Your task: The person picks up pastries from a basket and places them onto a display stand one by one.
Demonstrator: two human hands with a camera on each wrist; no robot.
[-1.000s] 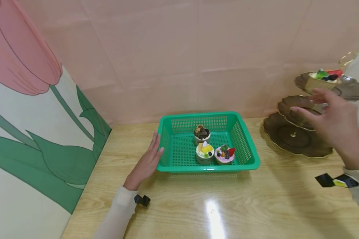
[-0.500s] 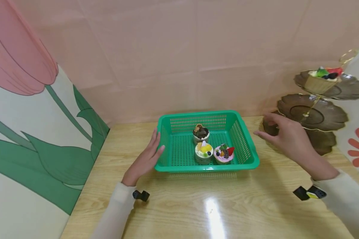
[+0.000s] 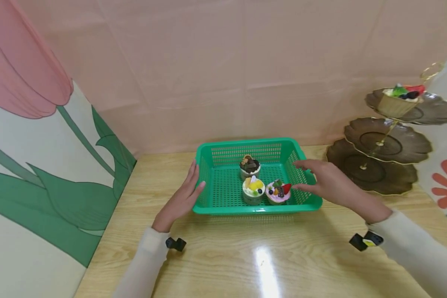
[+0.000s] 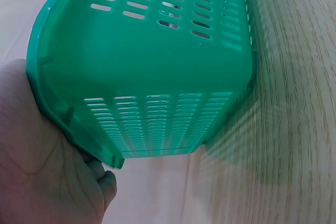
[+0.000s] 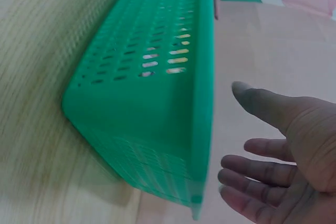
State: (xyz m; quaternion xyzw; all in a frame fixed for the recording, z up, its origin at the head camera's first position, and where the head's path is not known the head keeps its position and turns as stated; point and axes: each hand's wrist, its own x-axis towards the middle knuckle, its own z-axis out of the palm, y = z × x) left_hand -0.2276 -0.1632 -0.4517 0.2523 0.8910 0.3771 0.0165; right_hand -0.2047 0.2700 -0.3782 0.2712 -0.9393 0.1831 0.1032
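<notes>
Cupcakes [image 3: 277, 194] should be pinched low by the right hand [image 3: 329, 182] (empty, thumb and fingers apart) while the left hand [image 3: 180, 199], fingers nearly straight, steadies the basket [image 3: 227, 210].

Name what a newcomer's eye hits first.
Probably the bright green basket, mid-picture, left hand at one end, right hand at the other, three cupcakes inside. Then the brown tiered stand at right, a fruit-topped cupcake on its top tier, and the large pink tulip at left.

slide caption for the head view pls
Left hand at one side of a green basket of three cupcakes, right hand hovering over the other
</notes>
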